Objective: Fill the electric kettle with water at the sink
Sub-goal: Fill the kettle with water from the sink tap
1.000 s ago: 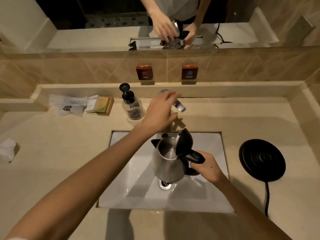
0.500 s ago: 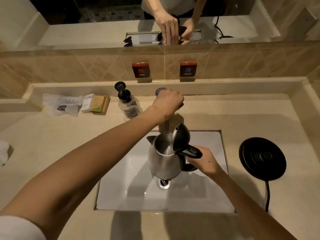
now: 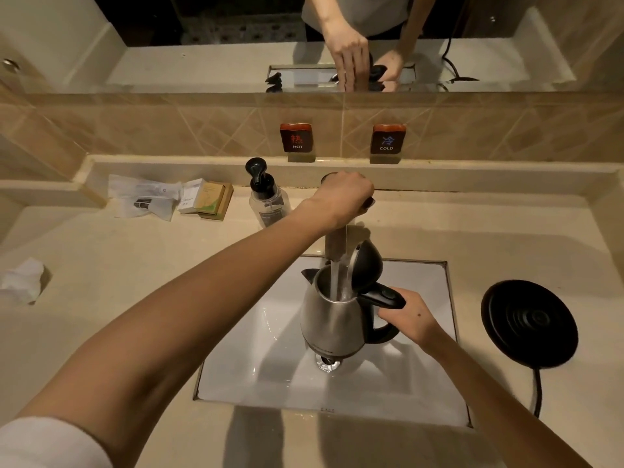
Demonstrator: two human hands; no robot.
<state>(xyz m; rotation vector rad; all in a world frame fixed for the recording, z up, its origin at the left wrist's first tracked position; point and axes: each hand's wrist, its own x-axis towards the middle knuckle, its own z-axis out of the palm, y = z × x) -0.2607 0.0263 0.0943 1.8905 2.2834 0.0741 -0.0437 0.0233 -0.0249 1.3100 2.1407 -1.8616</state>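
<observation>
A steel electric kettle (image 3: pixel 332 324) with its black lid tipped open hangs over the white sink basin (image 3: pixel 263 363), above the drain. My right hand (image 3: pixel 407 315) grips its black handle. My left hand (image 3: pixel 344 197) is closed over the tap lever, hiding most of it. The tap spout (image 3: pixel 336 244) points down and a stream of water (image 3: pixel 336 280) runs from it into the kettle's mouth.
The black kettle base (image 3: pixel 528 320) with its cord lies on the counter right of the sink. A pump soap bottle (image 3: pixel 268 201), small boxes (image 3: pixel 207 199) and plastic sachets (image 3: pixel 143 197) stand at the back left. A crumpled tissue (image 3: pixel 22 280) lies far left. Hot and cold signs hang on the tiled wall.
My left hand went from open above the tap to closed on its lever. Water now runs into the kettle, which has shifted slightly under the spout.
</observation>
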